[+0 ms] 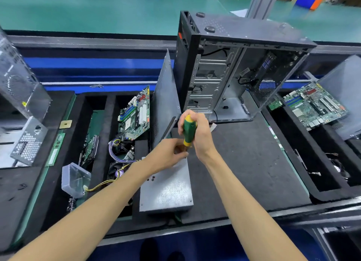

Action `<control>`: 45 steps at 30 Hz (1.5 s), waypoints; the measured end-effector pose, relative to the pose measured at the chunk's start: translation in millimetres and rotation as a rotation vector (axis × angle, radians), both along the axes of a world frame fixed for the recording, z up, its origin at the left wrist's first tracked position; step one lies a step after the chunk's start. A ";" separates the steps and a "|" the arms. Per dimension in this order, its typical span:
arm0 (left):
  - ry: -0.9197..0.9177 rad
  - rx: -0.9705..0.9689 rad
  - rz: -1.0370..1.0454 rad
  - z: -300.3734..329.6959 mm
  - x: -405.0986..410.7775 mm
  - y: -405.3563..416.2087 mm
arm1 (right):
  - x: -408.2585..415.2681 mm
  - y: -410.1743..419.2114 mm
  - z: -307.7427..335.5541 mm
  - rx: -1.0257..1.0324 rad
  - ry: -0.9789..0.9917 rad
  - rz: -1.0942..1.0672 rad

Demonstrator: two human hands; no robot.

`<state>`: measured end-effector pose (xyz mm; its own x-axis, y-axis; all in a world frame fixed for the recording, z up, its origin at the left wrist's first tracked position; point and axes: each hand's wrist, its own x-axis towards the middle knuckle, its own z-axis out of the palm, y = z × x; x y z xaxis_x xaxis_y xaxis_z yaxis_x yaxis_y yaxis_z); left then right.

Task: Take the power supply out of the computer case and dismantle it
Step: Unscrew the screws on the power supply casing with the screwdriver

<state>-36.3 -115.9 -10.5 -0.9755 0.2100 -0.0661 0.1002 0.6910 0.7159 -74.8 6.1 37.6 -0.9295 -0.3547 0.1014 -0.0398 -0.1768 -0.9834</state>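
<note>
The power supply is a dull grey metal box lying flat on the black mat in front of the open computer case. My right hand clenches the green-yellow screwdriver upright over its far edge; my left hand, fingers curled, pinches near the tip.

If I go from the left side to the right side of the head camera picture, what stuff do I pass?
Clear plastic box → green circuit board standing in the tray → green-and-yellow screwdriver in the right hand → open black computer case → green circuit board leaning at far right.
</note>
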 end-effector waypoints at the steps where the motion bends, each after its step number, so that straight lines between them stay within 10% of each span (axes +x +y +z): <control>1: 0.002 0.028 0.010 2.6 1.2 -0.4 | 0.3 -1.5 2.1 0.008 0.011 0.014; 45: 0.194 -0.089 0.246 -12.3 27.9 34.3 | 33.0 3.8 -17.2 0.058 0.213 -0.186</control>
